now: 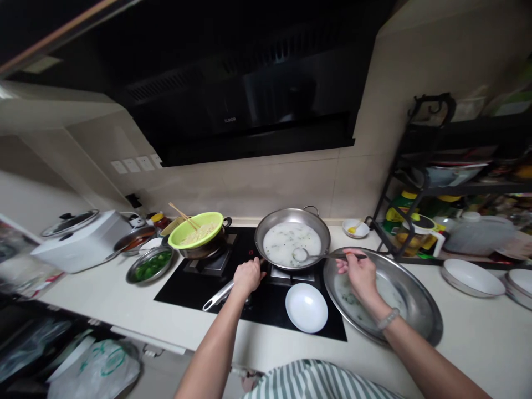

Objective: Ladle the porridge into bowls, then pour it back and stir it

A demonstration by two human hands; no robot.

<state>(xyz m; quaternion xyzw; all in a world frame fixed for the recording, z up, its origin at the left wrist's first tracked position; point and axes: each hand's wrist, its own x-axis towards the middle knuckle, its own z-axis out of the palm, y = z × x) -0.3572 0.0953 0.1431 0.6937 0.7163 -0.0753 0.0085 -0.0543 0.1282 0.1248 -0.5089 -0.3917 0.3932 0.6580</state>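
My left hand [249,275] is closed round the handle [218,295] of a steel wok [261,241] on the right burner. White, milky soup with green bits [291,239] fills much of the wok. In my right hand [358,270] is the dark handle of a ladle [301,255], its round bowl dipping into the soup near the wok's front rim. Below my right wrist lies a wide steel basin [424,302] with similar whitish liquid and greens. A white bowl [306,308] rests on the cooktop, in front of the wok.
A green colander [174,235] with noodles and chopsticks sits on a pot at the left burner. Left of it are a steel dish of leafy greens [150,267] and a white appliance [83,244]. A black rack [401,221] and bowls [472,278] stand right; the range hood [257,111] hangs above.
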